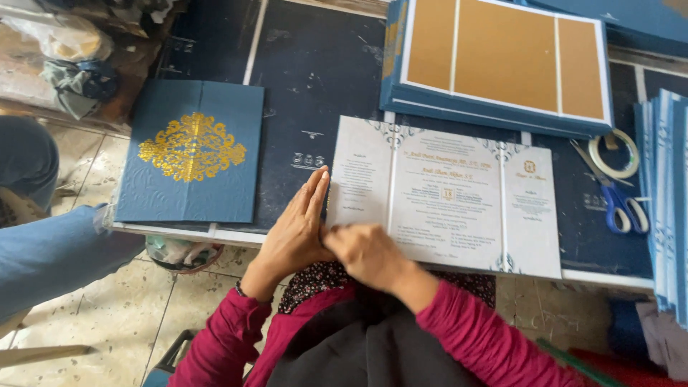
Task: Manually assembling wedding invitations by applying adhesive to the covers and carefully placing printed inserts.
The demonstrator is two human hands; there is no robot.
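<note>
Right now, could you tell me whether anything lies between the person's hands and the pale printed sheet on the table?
Nothing visible does. The left hand stands edge-on against the left edge of the printed sheet, and the right hand rests at its near corner. The blue gold-patterned cover lies apart, further left.

Bare dark table (315, 79) lies open between the blue cover (190, 152) at left and the printed sheet (448, 197). Scissors (613, 193), a tape ring (615, 154) and stacked covers (663, 201) crowd the right.
</note>
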